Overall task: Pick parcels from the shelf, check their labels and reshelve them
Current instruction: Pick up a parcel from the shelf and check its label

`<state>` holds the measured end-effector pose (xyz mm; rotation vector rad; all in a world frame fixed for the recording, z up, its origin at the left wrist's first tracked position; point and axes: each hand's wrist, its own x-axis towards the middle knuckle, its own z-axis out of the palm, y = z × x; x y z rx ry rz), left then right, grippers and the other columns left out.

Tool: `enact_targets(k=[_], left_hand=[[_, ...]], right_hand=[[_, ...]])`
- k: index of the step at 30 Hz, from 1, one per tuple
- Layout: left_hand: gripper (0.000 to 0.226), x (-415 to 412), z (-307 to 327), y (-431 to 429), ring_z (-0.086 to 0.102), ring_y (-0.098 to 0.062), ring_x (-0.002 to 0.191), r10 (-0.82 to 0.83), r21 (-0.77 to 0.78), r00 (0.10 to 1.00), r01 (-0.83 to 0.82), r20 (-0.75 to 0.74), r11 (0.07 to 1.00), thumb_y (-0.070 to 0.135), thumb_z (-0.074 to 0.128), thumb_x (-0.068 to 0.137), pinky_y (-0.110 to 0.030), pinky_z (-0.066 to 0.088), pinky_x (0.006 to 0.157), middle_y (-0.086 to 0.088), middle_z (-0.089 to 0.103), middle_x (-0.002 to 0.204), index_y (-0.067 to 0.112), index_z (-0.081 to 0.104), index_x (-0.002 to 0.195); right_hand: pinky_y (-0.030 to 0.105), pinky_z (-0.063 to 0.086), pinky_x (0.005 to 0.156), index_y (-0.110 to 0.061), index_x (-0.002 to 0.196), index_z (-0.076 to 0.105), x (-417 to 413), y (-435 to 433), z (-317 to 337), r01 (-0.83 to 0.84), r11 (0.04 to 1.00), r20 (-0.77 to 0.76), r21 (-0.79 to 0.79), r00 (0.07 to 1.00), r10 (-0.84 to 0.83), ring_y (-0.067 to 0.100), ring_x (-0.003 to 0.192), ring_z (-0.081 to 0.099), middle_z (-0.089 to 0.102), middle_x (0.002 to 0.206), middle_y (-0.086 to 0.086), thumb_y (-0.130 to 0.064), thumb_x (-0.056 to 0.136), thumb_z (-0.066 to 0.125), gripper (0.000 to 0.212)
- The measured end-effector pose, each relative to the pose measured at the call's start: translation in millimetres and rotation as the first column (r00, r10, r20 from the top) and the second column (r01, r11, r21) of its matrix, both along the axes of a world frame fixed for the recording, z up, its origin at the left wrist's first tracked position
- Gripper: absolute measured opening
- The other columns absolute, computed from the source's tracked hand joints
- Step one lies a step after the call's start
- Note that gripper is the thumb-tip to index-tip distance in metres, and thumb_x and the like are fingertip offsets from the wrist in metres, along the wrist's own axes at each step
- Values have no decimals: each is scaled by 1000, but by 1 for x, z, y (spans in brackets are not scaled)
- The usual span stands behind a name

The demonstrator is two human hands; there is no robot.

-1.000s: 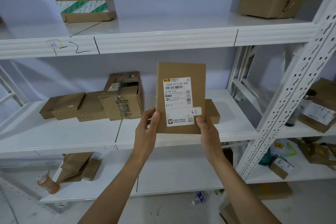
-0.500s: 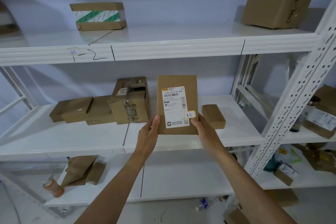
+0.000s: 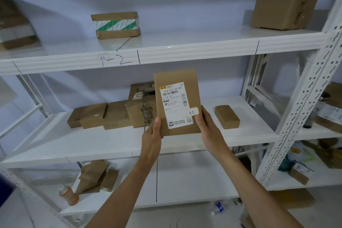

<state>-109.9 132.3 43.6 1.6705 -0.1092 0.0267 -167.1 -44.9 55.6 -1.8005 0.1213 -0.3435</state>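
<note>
The parcel is flat and held only by its lower corners, so the likeliest slip is a tilt: its tall upper part stands free above the grip, and if either hand loosens before the bottom edge meets the shelf, it could tip forward or slide down off the shelf's front lip. A second risk comes when setting it down. The tall box stands just behind and to its left, and the small box lies near on its right, so a careless push into the gap could knock either one or leave the label hidden against a neighbour.

The left hand is closed on the lower left corner, thumb laid up along the front face and the other fingers out of sight behind. The right hand pinches the lower right edge, thumb on the front just beside the label's yellow-rimmed tag. The parcel stands upright between and above both hands, label facing the camera, over the front part of the middle shelf; whether its bottom edge touches the shelf I cannot tell.
</note>
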Motion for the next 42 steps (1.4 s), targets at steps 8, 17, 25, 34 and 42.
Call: enact_targets(k=[8, 17, 25, 34, 42], left_hand=[[37, -31, 15, 27, 68, -19, 98, 123, -116, 992, -125, -21, 985, 42, 32, 109, -43, 58, 88, 6, 72, 100, 32, 65, 96], [61, -83, 16, 68, 70, -18, 110, 247, -111, 962, -235, 114, 966, 65, 38, 96, -42, 55, 101, 2, 77, 114, 23, 70, 126], [60, -93, 23, 119, 71, -16, 112, 240, -23, 954, -240, 181, 971, 65, 42, 97, -43, 57, 100, 2, 76, 119, 23, 66, 134], [41, -68, 36, 192, 67, 11, 99, 117, 77, 961, -141, 252, 987, 42, 46, 106, -12, 55, 81, 26, 71, 110, 34, 59, 143], [42, -34, 36, 261, 70, 5, 102, 12, 93, 956, -41, 295, 995, 42, 53, 102, -26, 60, 86, 15, 75, 120, 33, 54, 143]], right_hand=[[-8, 38, 75, -56, 140, 39, -24, 34, 25, -54, 998, 34, -26, 998, 54, -37, 96, 49, 53, 113, -53, -55, 105, 37, 35], [-4, 41, 75, -56, 136, 44, -50, 66, 36, -150, 989, 9, -11, 989, 150, -28, 97, 57, 64, 121, -32, -55, 103, 43, 33], [0, 44, 75, -48, 140, 48, -61, 111, 32, -147, 989, 3, 33, 989, 147, -21, 100, 58, 65, 122, -26, -60, 100, 46, 42], [22, 47, 90, -41, 138, 52, -48, 182, 34, -21, 1000, 43, 18, 999, 20, 8, 117, 62, 65, 124, -18, -55, 100, 52, 41], [10, 45, 77, -48, 131, 49, -41, 255, 40, 125, 992, 67, 33, 990, -127, -7, 106, 61, 63, 109, -31, -45, 102, 55, 30]])
